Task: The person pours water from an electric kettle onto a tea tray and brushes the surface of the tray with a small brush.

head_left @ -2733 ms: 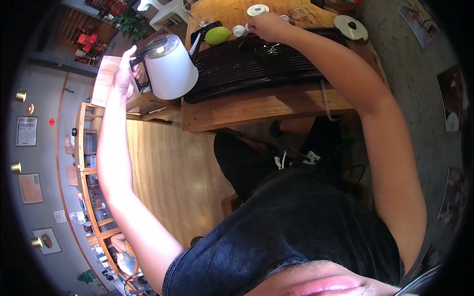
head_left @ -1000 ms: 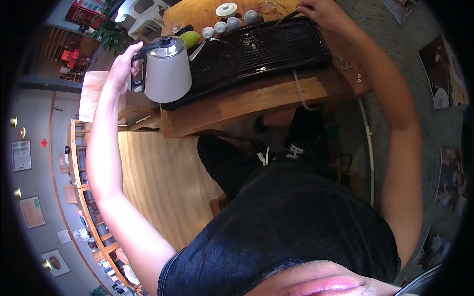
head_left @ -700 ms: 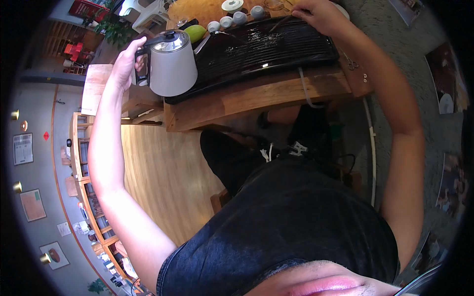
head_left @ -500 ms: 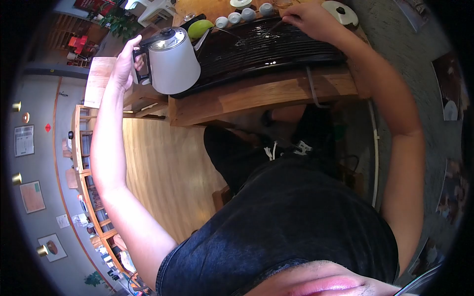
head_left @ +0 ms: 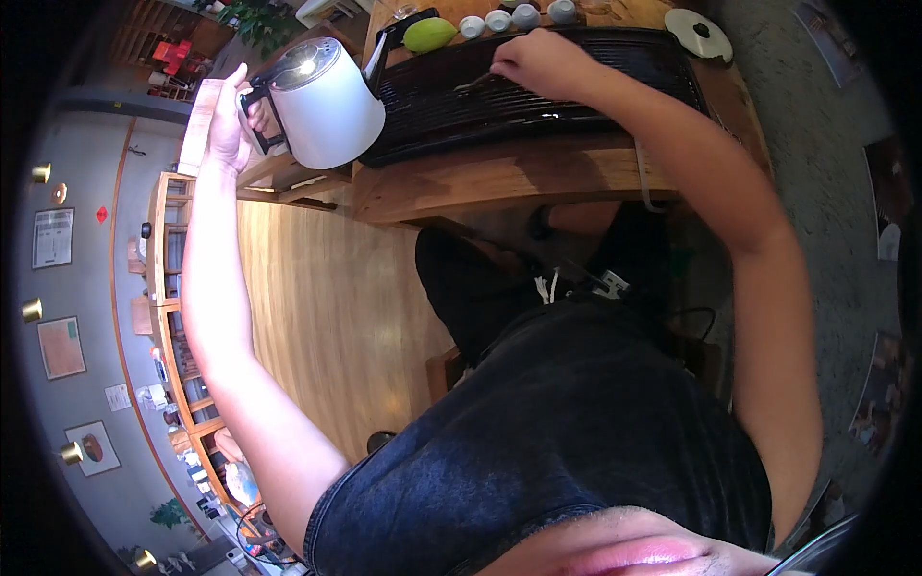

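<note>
At the left, my left hand [head_left: 235,125] is wrapped round the black handle of a white kettle [head_left: 329,110], held up beside the tray's left end. My right hand [head_left: 543,62] is above the dark slatted tray [head_left: 615,67], its fingers pinched on a thin dark stick [head_left: 473,86] that points left over the slats. Water glistens on the tray. Behind the tray stand several small white cups [head_left: 525,15] in a row, with a green fruit [head_left: 429,36] to their left.
A white lid [head_left: 698,36] with a black knob lies at the wooden table's [head_left: 451,192] back right. A pale tube [head_left: 642,178] hangs over the table's front edge. A wooden shelf unit [head_left: 171,250] stands at the far left.
My right hand has moved left over the tray with the stick. The kettle is now tilted more, its spout side toward the tray. The view has shifted, with the table further right.
</note>
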Demonstrator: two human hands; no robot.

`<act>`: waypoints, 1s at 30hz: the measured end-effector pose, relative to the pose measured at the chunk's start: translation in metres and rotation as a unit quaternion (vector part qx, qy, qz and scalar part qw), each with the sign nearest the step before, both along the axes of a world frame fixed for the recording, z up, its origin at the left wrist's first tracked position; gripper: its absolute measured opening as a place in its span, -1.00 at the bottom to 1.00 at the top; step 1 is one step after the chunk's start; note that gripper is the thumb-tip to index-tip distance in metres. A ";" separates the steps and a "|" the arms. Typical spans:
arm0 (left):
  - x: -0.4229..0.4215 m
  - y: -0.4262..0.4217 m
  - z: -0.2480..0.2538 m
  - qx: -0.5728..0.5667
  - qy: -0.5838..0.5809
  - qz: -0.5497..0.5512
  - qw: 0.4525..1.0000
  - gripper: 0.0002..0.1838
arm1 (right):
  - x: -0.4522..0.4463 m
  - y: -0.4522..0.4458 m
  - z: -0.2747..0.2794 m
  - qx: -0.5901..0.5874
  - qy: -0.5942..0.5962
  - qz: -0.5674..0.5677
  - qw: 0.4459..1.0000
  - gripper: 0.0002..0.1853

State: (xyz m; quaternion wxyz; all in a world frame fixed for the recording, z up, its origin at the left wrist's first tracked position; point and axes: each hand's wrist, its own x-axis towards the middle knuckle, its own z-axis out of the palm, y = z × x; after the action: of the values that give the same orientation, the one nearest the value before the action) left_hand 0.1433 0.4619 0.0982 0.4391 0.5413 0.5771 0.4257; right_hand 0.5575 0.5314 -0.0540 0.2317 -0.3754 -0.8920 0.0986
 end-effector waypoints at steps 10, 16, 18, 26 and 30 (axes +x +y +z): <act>-0.016 0.017 -0.015 -0.013 0.077 0.087 0.993 -0.58 | 0.118 0.066 0.015 -0.022 -0.091 -0.091 0.991 -0.72; -0.038 0.032 -0.022 -0.040 0.124 0.107 0.986 -0.54 | 0.123 0.086 0.012 -0.036 -0.027 -0.085 0.995 -0.72; -0.044 0.033 -0.025 -0.043 0.115 0.110 0.986 -0.54 | 0.113 0.069 0.039 0.024 -0.010 -0.044 0.999 -0.79; -0.065 0.042 -0.035 -0.048 0.145 0.136 0.979 -0.53 | 0.094 0.071 0.066 0.021 0.007 -0.045 0.999 -0.81; -0.077 0.044 -0.042 -0.060 0.138 0.140 0.979 -0.51 | 0.087 0.072 0.075 0.034 -0.003 -0.037 0.999 -0.80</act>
State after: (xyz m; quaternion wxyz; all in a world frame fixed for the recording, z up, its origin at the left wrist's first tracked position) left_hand 0.0664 0.5060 0.0565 0.3227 0.4811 0.7272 0.3683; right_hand 0.6445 0.6035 0.0208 0.2454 -0.4000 -0.8811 0.0584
